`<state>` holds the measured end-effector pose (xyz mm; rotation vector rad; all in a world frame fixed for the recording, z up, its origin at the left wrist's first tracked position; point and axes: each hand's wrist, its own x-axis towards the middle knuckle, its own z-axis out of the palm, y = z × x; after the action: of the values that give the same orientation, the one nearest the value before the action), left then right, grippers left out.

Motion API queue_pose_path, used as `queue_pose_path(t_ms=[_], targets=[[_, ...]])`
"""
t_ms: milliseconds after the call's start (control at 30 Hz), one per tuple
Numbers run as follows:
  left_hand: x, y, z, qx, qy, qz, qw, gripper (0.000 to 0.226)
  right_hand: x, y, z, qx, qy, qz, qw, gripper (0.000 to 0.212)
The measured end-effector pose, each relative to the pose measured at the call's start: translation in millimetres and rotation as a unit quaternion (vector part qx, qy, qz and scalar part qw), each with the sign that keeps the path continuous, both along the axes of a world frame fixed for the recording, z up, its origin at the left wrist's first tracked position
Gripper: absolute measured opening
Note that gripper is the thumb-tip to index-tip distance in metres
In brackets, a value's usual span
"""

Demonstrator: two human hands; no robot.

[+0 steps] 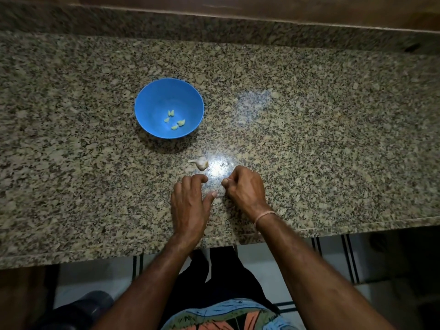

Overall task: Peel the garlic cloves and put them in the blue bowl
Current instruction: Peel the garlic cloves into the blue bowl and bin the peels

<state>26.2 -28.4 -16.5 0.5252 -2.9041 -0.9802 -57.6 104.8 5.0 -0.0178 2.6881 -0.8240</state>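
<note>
The blue bowl [152, 96] stands on the granite counter, left of centre, with several peeled yellowish garlic cloves [175, 120] in its bottom. A small whitish garlic bulb piece [200, 162] with its skin on lies on the counter below and right of the bowl. My left hand [190, 203] rests just in front of the garlic piece, fingers loosely bent, thumb out, holding nothing. My right hand [246, 186] sits beside it to the right, fingers curled inward with the thumb tip against them. No clove shows in its grasp.
The granite counter [321, 139] runs wide to both sides, with a raised back ledge [214, 27] and a front edge [333, 226] near my wrists. A bright light reflection [217, 166] sits between the garlic and my hands. Tiled floor shows below.
</note>
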Motion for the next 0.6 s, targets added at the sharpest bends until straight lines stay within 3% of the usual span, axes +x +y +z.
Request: queue_pose_path(t_ms=[367, 533, 600], targets=[[0.3, 1.2, 2.6, -0.006, 0.006, -0.003, 1.000, 0.039, -0.8, -14.4, 5.7, 0.077, 0.018, 0.016, 0.997, 0.016], [-1.0, 0.7, 6.5, 0.005, 0.000, 0.001, 1.000, 0.039, 0.3, -12.7, 7.8, 0.056, 0.013, 0.001, 0.998, 0.016], [-3.2, -0.8, 9.8, 0.032, -0.017, 0.011, 0.999, 0.035, -0.3, -9.8, 5.3, 0.006, -0.005, -0.030, 1.000, 0.018]])
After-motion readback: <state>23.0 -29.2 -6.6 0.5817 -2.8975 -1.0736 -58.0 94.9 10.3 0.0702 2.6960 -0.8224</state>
